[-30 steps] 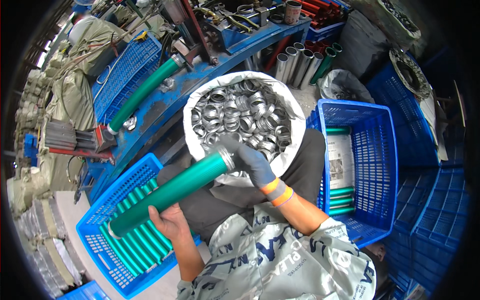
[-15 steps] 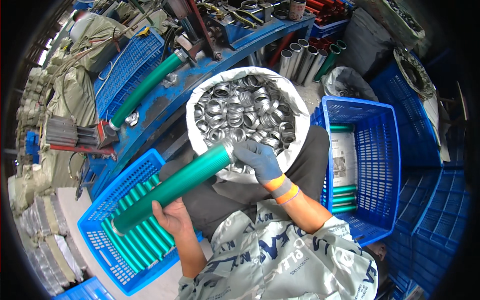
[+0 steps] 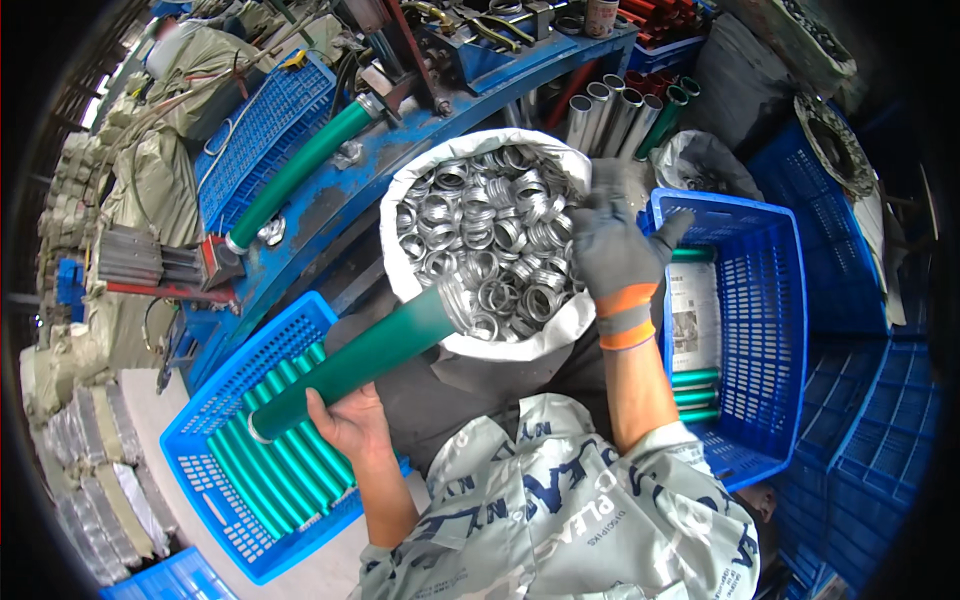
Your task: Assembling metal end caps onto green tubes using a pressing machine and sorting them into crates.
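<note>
The green tube (image 3: 360,360) in my left hand (image 3: 345,420) already wears a metal ring on its far end, which lies at the near rim of the white sack (image 3: 400,280) of rings (image 3: 490,240); many bare tubes lie in the blue crate (image 3: 300,320) at my left, a few in the crate (image 3: 770,300) at my right, so I judge much is left. My left grip is closed around the tube's near end, holding it slanted up toward the sack. My gloved right hand (image 3: 610,250) hovers over the sack's right rim, its grip open and holding nothing.

Bright, even daylight on my work, strongest upper left; soft shadows, glare on the metal rings (image 3: 490,235). Heavy fisheye bend, black vignette at edges; center sharp.
</note>
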